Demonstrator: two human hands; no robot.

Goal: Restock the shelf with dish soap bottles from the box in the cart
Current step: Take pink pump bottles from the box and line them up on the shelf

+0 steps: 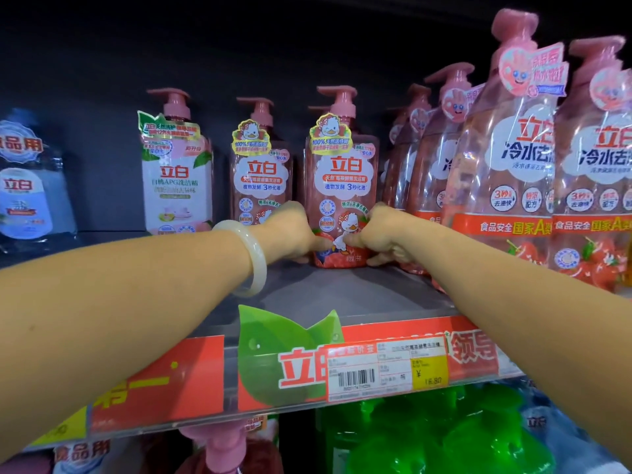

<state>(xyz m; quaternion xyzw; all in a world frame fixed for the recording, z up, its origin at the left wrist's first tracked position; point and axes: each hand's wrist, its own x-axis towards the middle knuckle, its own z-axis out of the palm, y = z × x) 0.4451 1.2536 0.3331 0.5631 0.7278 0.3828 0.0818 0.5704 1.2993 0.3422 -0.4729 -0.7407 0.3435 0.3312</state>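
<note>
both hands clamped on pink duck-label dish soap bottle (342,172) base, left hand (290,230) w/ pale bangle (251,256), right hand (379,234) opposite, bottle upright on gray shelf (342,292)

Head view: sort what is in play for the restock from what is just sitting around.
In play:
- duck-label pink bottle, gripped low by the left hand and right hand
- shelf it stands on

Just sitting there:
- matching pink bottle
- white peach bottle
- blue pouch
- price tag
- green bottles below

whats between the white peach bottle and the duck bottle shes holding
In the head view, one more pink duck bottle stands between the white peach bottle and the held duck bottle.
</note>
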